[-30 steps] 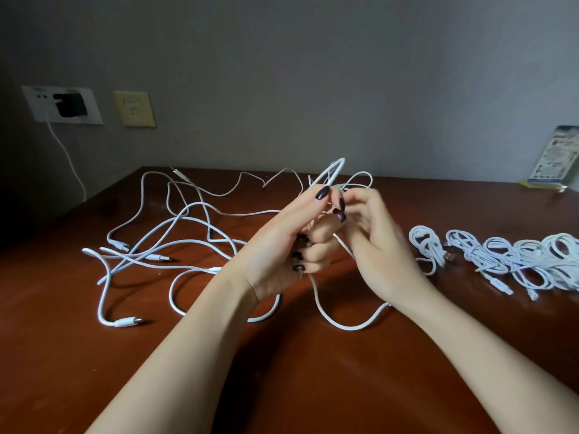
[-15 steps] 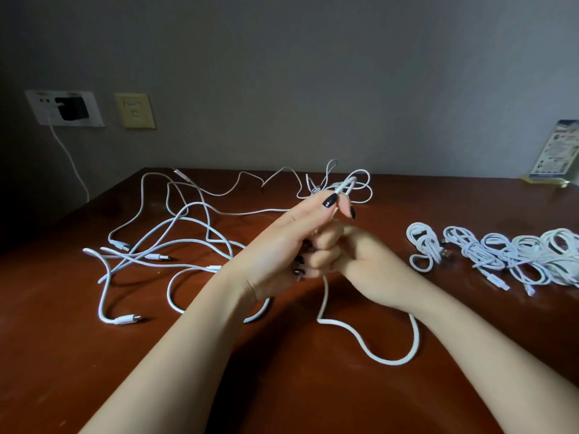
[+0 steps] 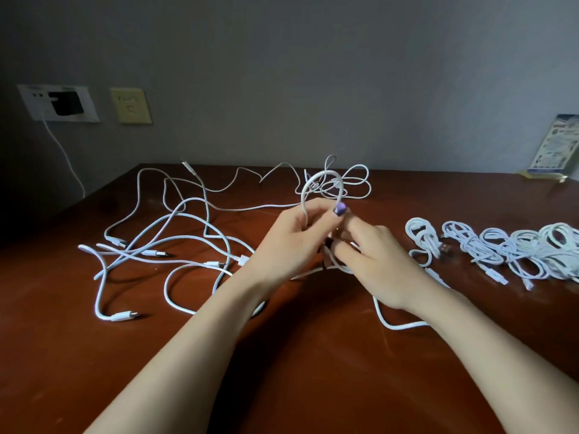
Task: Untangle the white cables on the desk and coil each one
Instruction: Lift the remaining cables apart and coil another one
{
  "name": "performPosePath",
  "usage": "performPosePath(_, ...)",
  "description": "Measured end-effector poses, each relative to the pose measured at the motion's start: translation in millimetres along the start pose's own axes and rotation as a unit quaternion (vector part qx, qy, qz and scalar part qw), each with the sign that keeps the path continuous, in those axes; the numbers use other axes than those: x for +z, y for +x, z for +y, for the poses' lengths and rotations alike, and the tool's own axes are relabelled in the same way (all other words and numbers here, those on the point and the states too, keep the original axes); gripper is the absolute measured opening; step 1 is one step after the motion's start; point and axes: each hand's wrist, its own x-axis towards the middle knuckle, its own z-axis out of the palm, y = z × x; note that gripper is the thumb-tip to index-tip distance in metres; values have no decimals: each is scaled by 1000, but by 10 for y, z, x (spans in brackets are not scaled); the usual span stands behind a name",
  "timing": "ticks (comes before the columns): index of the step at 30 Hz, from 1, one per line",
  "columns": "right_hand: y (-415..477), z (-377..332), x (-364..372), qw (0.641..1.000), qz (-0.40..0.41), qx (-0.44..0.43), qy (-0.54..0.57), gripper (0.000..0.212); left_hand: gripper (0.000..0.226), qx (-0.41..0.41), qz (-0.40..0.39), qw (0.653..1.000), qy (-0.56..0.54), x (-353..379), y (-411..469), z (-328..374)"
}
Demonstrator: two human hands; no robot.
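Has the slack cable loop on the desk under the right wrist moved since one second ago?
Yes. The slack cable loop has slid right, toward the row of coiled cables.

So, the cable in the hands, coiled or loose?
Partly coiled: the cable forms one loop above the left hand, the right hand grips below, the tail trails loose across the desk.

Desk polished reddish-brown wood, faint sheen; white cables smooth plastic sheath; wall matt grey.
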Motion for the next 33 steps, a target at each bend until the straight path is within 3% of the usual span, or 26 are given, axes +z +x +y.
performPosePath(3,-3,29,13,1000,4,15,-10,17,6,41,10,999,30,-43,27,-68)
performPosePath(8,-19,-3,23,1000,-12,13,1,1,13,67,57,995,51,-79,81,-134)
performPosePath(12,-18,52,61,997,-58,-11,-56,11,19,83,132,986,56,-154,112,-107)
performPosePath(18,-24,32,48,993,-12,-45,-113,21,20,39,294,955,-32,-362,182,-113)
performPosePath(21,-27,35,50,987,2,-55,-149,23,20,-24,323,931,-170,-472,211,-140)
performPosePath(25,-18,25,6,983,86,-90,-133,16,23,-52,288,829,-476,-641,194,-157)
performPosePath(29,-23,-82,-51,981,144,-116,-51,13,36,-67,269,768,-578,-809,212,-231)
performPosePath(31,-27,-116,-32,985,121,-113,-40,7,38,-74,294,771,-560,-809,225,-215)
performPosePath(33,-27,-121,4,990,87,-107,-36,15,35,-89,335,821,-454,-750,224,-206)
